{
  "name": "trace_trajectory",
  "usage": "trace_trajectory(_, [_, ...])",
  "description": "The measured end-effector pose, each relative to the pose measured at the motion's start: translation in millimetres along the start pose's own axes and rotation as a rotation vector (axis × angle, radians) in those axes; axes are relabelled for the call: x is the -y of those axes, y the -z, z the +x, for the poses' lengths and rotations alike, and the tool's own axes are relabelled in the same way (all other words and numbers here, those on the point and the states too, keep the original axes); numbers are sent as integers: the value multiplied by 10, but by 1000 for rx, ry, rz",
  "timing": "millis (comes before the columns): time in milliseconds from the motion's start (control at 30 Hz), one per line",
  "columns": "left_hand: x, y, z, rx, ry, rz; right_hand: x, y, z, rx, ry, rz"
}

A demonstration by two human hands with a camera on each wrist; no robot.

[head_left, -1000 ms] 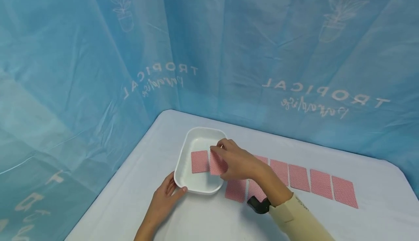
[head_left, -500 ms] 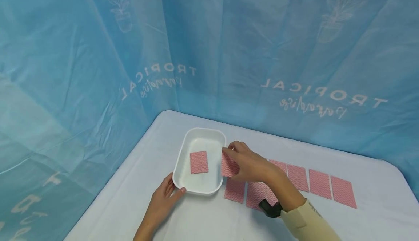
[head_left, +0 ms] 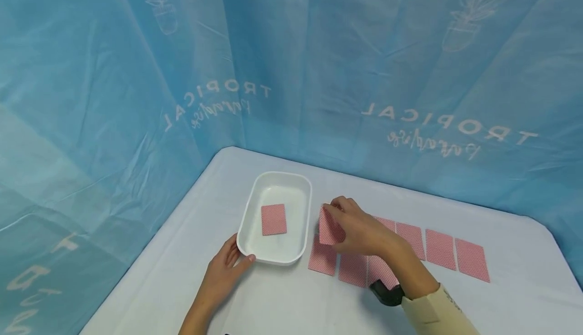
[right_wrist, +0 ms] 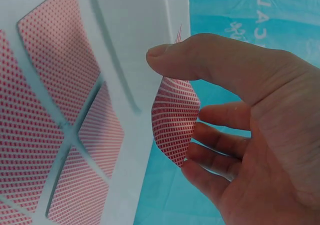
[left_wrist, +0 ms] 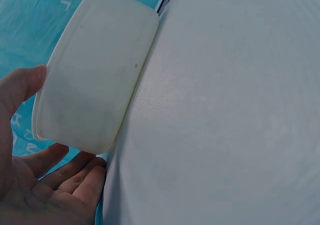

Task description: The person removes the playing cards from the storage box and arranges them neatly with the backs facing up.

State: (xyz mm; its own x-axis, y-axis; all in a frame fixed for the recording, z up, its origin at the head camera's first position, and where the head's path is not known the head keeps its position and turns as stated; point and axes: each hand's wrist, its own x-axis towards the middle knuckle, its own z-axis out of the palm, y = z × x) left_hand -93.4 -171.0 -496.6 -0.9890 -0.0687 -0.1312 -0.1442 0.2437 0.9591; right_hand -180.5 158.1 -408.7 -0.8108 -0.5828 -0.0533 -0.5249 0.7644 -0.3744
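In the head view my left hand holds the near left corner of a white plastic tray. The left wrist view shows the thumb against the tray's rim and the fingers along its side. One red-backed playing card lies face down on the tray's floor. My right hand pinches another playing card by its edges, raised to the right of the tray. In the right wrist view this card bows between thumb and fingers.
Face-down cards lie in two rows right of the tray, including a front-row card and a back-row card at the far right. My right forearm hides some. A blue printed curtain hangs behind the white-covered table.
My right hand has moved right with the pinched card, from over the tray's right edge to beside the card rows. The left hand stays at the tray's corner.
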Motion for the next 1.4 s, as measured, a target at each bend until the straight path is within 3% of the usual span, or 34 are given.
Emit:
trace_trajectory(267, [-8,-31,7,0,28,2,-77,-13,-141,-18,-19,-43])
trace_trajectory(600, [-10,-45,19,3,13,23,-187,-69,-319,4,-42,-103])
trace_trajectory(1000, [3,-41,-4,-14,30,-6,-264,-169,-441,-7,-58,-100])
trace_trajectory(1400, [7,-33,13,16,8,10,-483,-193,-728,-30,-145,-91])
